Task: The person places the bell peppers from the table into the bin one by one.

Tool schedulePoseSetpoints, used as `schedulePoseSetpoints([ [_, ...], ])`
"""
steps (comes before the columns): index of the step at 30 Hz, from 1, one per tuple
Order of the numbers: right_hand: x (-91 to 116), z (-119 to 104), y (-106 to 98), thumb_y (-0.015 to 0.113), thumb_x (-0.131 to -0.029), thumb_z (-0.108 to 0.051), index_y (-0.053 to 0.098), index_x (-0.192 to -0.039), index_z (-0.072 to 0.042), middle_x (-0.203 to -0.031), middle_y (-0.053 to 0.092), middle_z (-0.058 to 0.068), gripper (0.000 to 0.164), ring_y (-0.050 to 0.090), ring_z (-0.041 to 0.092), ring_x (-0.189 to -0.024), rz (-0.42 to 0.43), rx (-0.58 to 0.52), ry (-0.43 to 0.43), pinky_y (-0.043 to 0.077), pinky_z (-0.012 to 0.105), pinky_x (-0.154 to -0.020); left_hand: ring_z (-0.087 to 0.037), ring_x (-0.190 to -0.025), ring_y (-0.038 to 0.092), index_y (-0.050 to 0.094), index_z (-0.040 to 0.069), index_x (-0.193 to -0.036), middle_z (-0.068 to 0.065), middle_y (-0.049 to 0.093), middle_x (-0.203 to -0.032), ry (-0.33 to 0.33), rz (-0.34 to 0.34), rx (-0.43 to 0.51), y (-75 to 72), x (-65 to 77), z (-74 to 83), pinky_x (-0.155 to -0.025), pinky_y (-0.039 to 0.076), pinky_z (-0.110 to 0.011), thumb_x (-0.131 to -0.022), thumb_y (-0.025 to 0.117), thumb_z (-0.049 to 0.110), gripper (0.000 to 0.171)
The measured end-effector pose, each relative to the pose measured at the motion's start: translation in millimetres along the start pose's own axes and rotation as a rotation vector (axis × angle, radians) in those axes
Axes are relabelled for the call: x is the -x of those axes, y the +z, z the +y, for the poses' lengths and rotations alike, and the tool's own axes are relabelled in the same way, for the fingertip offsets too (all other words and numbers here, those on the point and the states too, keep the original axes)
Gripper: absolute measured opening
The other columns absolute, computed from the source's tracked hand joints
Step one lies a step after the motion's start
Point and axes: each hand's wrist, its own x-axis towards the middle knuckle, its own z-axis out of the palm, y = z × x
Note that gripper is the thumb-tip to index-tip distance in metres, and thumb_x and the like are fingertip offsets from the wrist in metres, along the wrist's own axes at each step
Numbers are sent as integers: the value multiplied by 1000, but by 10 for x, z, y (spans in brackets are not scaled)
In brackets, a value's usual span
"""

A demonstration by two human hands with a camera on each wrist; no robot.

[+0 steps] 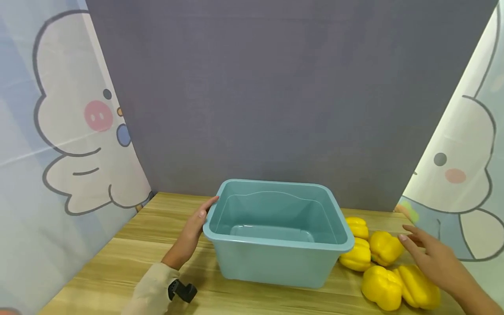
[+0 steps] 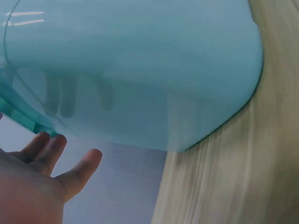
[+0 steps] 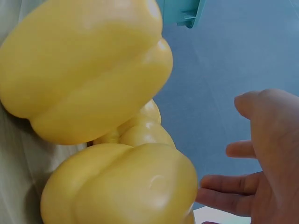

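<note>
A blue-green plastic bin (image 1: 275,262) stands upright on the wooden table, its inside bare. My left hand (image 1: 193,229) is at the bin's left side, fingers extended along the rim; in the left wrist view its fingertips (image 2: 88,161) lie close to the rim and wall. Right of the bin sit several yellow bell peppers (image 1: 382,286) in a cluster. My right hand (image 1: 431,256) hovers beside and above them with fingers spread and nothing held. The right wrist view shows a bell pepper (image 3: 135,186) close to those fingertips; whether they touch it, I cannot tell.
The wood-grain table (image 1: 130,249) extends left and in front of the bin. Behind rises a grey backdrop (image 1: 267,96). Cartoon-printed curtains (image 1: 78,131) hang at both sides. A black strap with a small device (image 1: 183,291) is on the left wrist.
</note>
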Motion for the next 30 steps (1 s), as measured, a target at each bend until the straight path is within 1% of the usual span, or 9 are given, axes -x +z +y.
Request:
schedulePoseSetpoints([
  [3,-5,27,-25,39,-108,-41,37,-144,12,-126,54,41,65,52,61,-109,-20,-2,11,44,68,-75,-31,-140,34,31,10,-157,-16,28,-160,1,-5,13,20,18,-8,-104,36,-25,-111,19,30,52],
  [7,13,41,-44,40,-108,-39,39,-143,12,-126,55,40,62,56,58,-106,-11,-8,-6,45,67,-74,-30,-139,36,33,9,-156,-16,29,-159,1,10,15,20,52,17,-103,36,-24,-111,17,31,52],
  [10,40,56,-64,40,-108,-37,41,-142,13,-127,54,41,60,57,58,-104,1,-12,-5,46,67,-74,-35,-137,36,35,8,-154,-16,30,-158,-8,9,15,29,48,51,-103,39,-30,-111,17,32,52],
  [12,48,74,-82,38,-108,-39,40,-142,13,-129,51,42,62,55,59,-105,-10,-16,20,46,66,-74,-38,-136,36,36,7,-153,-16,30,-158,-23,8,9,45,32,76,-103,39,-38,-111,19,31,51],
  [14,61,104,-96,37,-108,-41,39,-142,14,-131,49,42,65,54,60,-106,-23,-23,48,46,65,-75,-38,-136,35,37,5,-151,-15,30,-157,-37,9,1,64,8,99,-103,37,-47,-110,22,30,50],
  [17,105,155,-94,36,-107,-46,37,-143,14,-133,48,42,70,53,58,-108,-47,-35,99,47,62,-75,-38,-137,33,35,4,-151,-15,28,-158,-54,5,-3,89,-30,125,-103,32,-55,-110,24,30,50],
  [20,160,207,-82,36,-107,-49,36,-143,15,-132,49,42,73,54,57,-108,-66,-40,136,48,60,-75,-36,-140,29,34,5,-152,-13,26,-159,-75,1,-5,101,-56,143,-105,30,-56,-110,26,31,51],
  [25,190,251,-46,36,-106,-52,36,-142,15,-129,51,42,76,57,55,-105,-113,-34,166,48,60,-74,-37,-139,31,35,9,-152,-12,26,-158,-94,3,-13,90,-50,150,-103,31,-56,-108,30,29,49],
  [30,197,258,-2,39,-105,-52,37,-140,17,-124,54,41,77,62,49,-101,-205,-22,174,50,57,-75,-37,-137,33,36,13,-152,-11,27,-158,-100,0,-8,77,-30,128,-102,32,-57,-108,32,29,47],
])
